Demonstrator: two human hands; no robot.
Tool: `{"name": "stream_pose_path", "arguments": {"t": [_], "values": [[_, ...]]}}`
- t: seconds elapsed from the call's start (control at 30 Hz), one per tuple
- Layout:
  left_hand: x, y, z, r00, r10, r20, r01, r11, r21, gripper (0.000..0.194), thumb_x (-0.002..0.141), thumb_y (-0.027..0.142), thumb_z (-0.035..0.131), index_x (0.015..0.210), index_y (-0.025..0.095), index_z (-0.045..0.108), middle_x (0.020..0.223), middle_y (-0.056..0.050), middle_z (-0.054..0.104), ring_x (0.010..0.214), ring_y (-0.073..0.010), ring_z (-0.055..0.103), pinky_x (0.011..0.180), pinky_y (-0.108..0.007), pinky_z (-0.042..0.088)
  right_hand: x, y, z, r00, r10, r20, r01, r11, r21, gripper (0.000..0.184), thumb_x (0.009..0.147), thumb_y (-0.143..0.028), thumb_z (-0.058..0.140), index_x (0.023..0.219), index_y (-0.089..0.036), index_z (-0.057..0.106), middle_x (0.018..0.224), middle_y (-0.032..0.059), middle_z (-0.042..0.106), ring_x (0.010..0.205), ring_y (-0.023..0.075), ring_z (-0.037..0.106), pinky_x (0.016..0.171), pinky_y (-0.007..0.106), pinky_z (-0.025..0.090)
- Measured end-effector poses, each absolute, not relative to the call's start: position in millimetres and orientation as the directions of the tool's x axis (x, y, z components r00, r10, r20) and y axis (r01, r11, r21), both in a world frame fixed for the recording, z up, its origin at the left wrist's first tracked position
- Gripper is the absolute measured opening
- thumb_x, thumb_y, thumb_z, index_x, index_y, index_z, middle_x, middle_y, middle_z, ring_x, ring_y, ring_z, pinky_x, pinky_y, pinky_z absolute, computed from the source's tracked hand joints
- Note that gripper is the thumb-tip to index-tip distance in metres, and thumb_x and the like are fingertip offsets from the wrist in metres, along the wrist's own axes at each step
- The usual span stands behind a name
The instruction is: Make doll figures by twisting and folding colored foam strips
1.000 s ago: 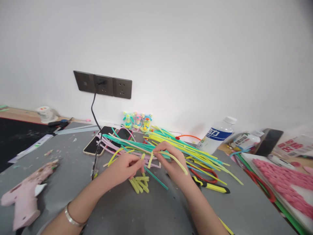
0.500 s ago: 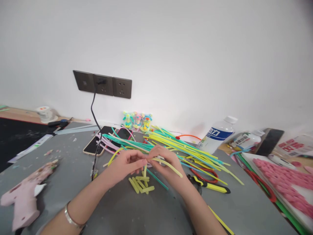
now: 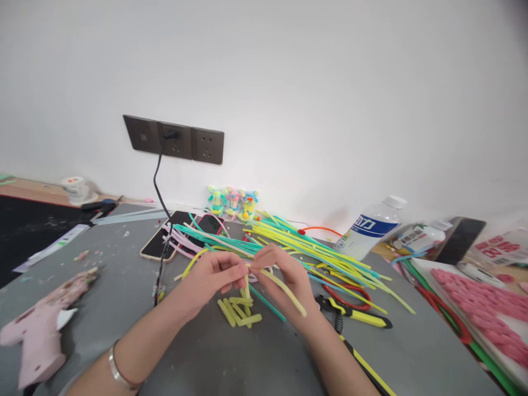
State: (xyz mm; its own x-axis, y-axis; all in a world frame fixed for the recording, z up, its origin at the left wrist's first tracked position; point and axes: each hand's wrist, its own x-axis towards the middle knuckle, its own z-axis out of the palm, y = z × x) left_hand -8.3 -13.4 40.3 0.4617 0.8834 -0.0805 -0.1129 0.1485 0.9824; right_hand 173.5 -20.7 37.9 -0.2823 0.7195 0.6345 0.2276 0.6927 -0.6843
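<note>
My left hand [image 3: 214, 275] and my right hand [image 3: 284, 278] meet over the grey table [image 3: 206, 357], both pinching one yellow pipe cleaner [image 3: 284, 289]. It bends at the fingertips: one end hangs down between the hands, the longer end slants down to the right past my right palm. Just below the hands lies a small heap of short yellow cut pieces [image 3: 239, 313]. Behind the hands spreads a pile of long yellow, teal and pink pipe cleaners [image 3: 297, 242].
A pink glue gun [image 3: 39, 330] lies at the left, with its cord running to a wall socket [image 3: 173, 140]. Two phones [image 3: 165, 239] lie behind the pile. Yellow-handled pliers [image 3: 355, 313], a red ring, a lying bottle [image 3: 369, 225] and a tray of pink pieces [image 3: 487, 308] are at the right.
My hands have come together, from apart to fingertips touching. The pipe cleaner's short end, held up between them a second ago, now hangs down.
</note>
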Motion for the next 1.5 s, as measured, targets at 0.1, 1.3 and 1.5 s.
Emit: {"name": "stream_pose_path", "arguments": {"t": [0.1, 1.3, 1.5], "values": [[-8, -15, 42, 0.407, 0.910, -0.073, -0.156, 0.149, 0.977, 0.034, 0.079, 0.044, 0.073, 0.065, 0.014, 0.064, 0.060, 0.000, 0.061, 0.053, -0.0075, 0.041, 0.051, -0.021, 0.029, 171, -23, 38, -0.278, 0.686, 0.672, 0.244, 0.727, -0.641, 0.011, 0.088, -0.013, 0.063, 0.087, -0.023, 0.063, 0.082, 0.0042, 0.065, 0.075, 0.0186, 0.063, 0.067, 0.032, 0.050], [-3, -18, 40, 0.347, 0.938, -0.014, -0.274, 0.116, 0.955, 0.018, 0.076, 0.033, 0.078, 0.078, 0.017, 0.072, 0.067, 0.000, 0.071, 0.062, -0.0096, 0.062, 0.055, -0.017, 0.043, 167, -23, 37, -0.154, 0.773, 0.615, 0.057, 0.628, -0.776, 0.012, 0.088, -0.013, 0.063, 0.086, -0.023, 0.068, 0.078, 0.0021, 0.064, 0.075, 0.0174, 0.059, 0.068, 0.031, 0.046], [-4, -21, 41, 0.187, 0.973, 0.133, -0.136, -0.108, 0.985, 0.003, 0.072, 0.021, 0.077, 0.074, 0.019, 0.077, 0.075, -0.003, 0.079, 0.060, -0.0165, 0.072, 0.058, -0.024, 0.057, 166, -21, 31, -0.107, 0.835, 0.539, -0.037, 0.539, -0.842, 0.011, 0.089, -0.016, 0.064, 0.084, -0.024, 0.070, 0.080, 0.0026, 0.065, 0.079, 0.0173, 0.058, 0.068, 0.029, 0.046]]}}
